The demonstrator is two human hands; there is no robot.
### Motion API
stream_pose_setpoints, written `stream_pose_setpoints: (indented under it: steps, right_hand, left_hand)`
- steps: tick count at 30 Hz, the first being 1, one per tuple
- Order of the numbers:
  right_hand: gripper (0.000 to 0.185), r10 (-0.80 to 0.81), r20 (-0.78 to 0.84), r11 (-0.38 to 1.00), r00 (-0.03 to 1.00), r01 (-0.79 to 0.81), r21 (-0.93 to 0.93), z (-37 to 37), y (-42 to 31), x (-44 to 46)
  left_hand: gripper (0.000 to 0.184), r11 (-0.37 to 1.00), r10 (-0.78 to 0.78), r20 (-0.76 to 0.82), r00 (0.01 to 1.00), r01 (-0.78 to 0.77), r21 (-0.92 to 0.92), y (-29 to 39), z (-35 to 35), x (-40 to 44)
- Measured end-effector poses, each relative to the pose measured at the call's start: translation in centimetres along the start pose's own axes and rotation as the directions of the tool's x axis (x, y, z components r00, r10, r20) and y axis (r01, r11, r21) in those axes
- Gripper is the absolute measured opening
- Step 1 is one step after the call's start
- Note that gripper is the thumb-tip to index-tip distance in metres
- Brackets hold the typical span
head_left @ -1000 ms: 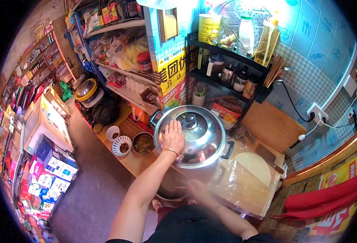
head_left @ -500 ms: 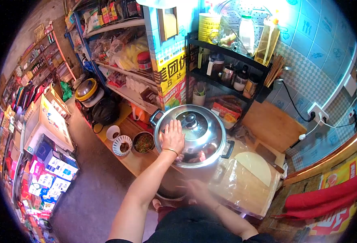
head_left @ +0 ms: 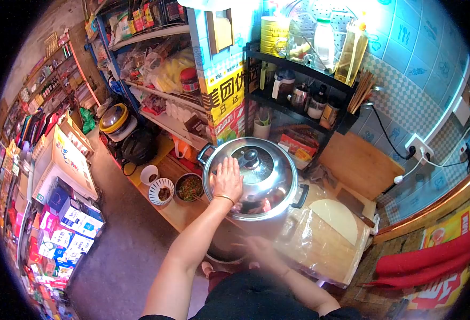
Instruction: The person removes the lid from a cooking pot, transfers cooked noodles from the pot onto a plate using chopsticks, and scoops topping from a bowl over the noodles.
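Silvery metal, the lid (head_left: 275,186) lies beneath the left hand (head_left: 228,184), fingers flat and together, presumably for steadying; bodyward of them, the right hand (head_left: 260,249) is near a bowl (head_left: 226,261), too blurred to tell its grip.

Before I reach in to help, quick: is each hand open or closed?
Left hand: open, palm down on the lid.
Right hand: blurred; cannot tell.

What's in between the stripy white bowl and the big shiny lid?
In the head view, a darker bowl of chopped green-and-red food sits between the stripy white bowl and the shiny lid.
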State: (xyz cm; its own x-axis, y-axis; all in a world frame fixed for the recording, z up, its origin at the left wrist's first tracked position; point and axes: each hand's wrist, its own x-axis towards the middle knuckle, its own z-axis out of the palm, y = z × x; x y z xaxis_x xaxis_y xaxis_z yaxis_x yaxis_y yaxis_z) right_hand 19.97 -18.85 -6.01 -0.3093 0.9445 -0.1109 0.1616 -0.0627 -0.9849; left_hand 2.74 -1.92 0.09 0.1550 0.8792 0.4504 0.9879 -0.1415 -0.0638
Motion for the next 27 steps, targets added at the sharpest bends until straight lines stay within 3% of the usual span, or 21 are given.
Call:
stream_pose_setpoints:
  steps: [2, 4, 7, 14, 19, 27]
  right_hand:
    - [0.023, 0.104, 0.030, 0.992, 0.994, -0.106, 0.066, 0.0, 0.4, 0.0]
    - [0.023, 0.033, 0.010, 0.999, 0.999, -0.032, -0.026, -0.1, -0.6, -0.3]
    - [0.022, 0.002, 0.041, 1.000, 0.999, -0.003, 0.026, -0.1, 0.4, -0.2]
    - [0.021, 0.038, 0.051, 0.996, 0.998, -0.041, 0.075, -0.2, -0.3, -0.4]
    - [0.022, 0.001, 0.007, 1.000, 1.000, -0.001, -0.027, 0.0, -0.8, -0.4]
    - [0.022, 0.016, 0.009, 1.000, 1.000, -0.016, -0.012, -0.1, -1.4, -0.6]
  left_hand:
    - [0.062, 1.000, -0.004, 0.021, 1.000, 0.004, 0.001, 0.0, -0.1, 0.1]
    - [0.062, 1.000, -0.005, 0.017, 1.000, 0.005, 0.000, 0.0, 0.0, 0.1]
    - [0.062, 1.000, -0.004, 0.004, 1.000, 0.004, -0.011, 0.0, 0.0, 0.0]
    - [0.063, 1.000, -0.001, 0.011, 1.000, 0.001, -0.029, 0.0, -0.1, 0.0]
    - [0.062, 1.000, -0.013, 0.026, 1.000, 0.014, -0.010, 0.1, -0.5, 0.1]
    - [0.062, 1.000, -0.012, 0.050, 0.999, 0.012, -0.001, 0.1, -0.2, 0.0]
